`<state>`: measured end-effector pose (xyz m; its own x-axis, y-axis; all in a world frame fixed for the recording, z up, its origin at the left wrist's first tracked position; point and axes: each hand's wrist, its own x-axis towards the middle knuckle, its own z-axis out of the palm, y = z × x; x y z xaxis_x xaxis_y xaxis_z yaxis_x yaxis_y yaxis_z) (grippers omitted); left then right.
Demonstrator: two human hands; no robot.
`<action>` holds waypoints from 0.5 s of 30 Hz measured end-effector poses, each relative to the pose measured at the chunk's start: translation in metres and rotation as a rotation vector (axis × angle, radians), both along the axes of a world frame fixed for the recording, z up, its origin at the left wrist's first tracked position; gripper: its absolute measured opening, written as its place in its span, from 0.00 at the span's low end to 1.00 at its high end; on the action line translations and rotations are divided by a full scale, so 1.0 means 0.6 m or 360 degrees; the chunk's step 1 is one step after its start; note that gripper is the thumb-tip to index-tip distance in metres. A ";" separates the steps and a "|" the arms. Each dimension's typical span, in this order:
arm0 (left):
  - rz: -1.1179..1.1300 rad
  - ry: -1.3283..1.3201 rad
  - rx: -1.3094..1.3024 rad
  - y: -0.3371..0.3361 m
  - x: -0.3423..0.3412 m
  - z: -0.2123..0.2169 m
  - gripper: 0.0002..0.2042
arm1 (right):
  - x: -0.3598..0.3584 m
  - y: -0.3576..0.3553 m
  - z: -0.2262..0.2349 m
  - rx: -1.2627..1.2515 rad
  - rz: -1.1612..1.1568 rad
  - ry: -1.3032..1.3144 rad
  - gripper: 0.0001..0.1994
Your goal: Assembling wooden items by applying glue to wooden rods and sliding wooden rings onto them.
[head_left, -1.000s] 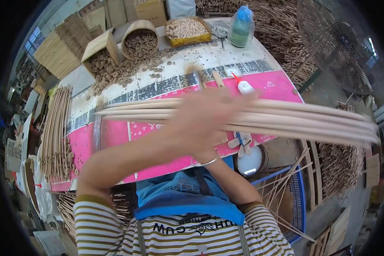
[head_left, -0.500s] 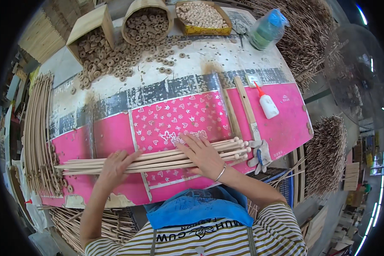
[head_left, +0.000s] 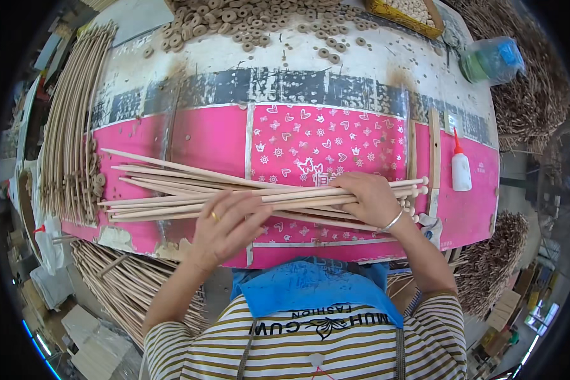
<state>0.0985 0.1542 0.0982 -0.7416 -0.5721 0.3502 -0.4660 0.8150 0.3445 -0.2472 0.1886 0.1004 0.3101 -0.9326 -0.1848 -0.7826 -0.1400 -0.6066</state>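
Bundle of thin wooden rods (head_left: 171, 199) lies flat on the pink part of the worktop (head_left: 196, 136), near its front edge. Long axis runs 9 to 3 o'clock across the person's body, tilted slightly — right ends a little farther from the body. Right ends gathered and roughly flush; left ends fan apart toward 9 and 10 o'clock.

Both hands rest on top of the rods. Right hand (head_left: 368, 199) — fingers curled, palm down, pressing on the bundle just short of its flush end; whether it wraps fully round the rods cannot be told. Left hand (head_left: 225, 225) — fingers spread and loosely bent, lying over the middle of the bundle, not closed on it.

Left hand is nearer the splayed ends.

Glue bottle (head_left: 460, 170) stands at 3 o'clock of the rod tips, just beside. Wooden rings (head_left: 259, 25) lie scattered at 12 o'clock, well apart.
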 end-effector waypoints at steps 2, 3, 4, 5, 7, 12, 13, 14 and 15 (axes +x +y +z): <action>0.0096 0.0122 -0.0081 0.039 -0.009 -0.022 0.17 | -0.001 -0.017 -0.002 -0.0156 0.0106 -0.0161 0.18; 0.0178 0.0113 -0.0123 0.050 -0.018 -0.031 0.17 | -0.003 -0.023 -0.001 -0.0083 0.0115 -0.0118 0.17; 0.0258 0.0105 -0.0166 0.058 -0.025 -0.036 0.16 | -0.003 -0.024 -0.002 -0.0091 0.0127 -0.0121 0.17; 0.0335 0.0060 -0.0210 0.067 -0.030 -0.038 0.16 | -0.005 -0.023 -0.005 0.0053 0.0062 -0.0205 0.17; 0.0350 0.0101 -0.0279 0.080 -0.040 -0.037 0.18 | -0.014 -0.029 -0.017 0.0273 0.0042 -0.0275 0.17; 0.0268 -0.0076 0.0088 0.035 -0.069 -0.055 0.28 | -0.032 -0.043 -0.027 0.0265 -0.0008 -0.0497 0.18; 0.0329 -0.0125 0.0094 0.020 -0.074 -0.060 0.30 | -0.030 -0.051 -0.015 0.0266 -0.0043 -0.0482 0.17; 0.0373 -0.0239 0.0056 0.007 -0.074 -0.061 0.33 | -0.030 -0.054 -0.010 0.0219 -0.0042 -0.0524 0.16; 0.0384 -0.0282 0.0052 -0.005 -0.080 -0.063 0.33 | -0.033 -0.054 0.000 0.0214 -0.0057 -0.0517 0.16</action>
<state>0.0505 0.1515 0.0605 -0.6309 -0.7480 0.2059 -0.6999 0.6633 0.2650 -0.2668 0.1563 0.1002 0.3402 -0.9180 -0.2036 -0.5485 -0.0179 -0.8360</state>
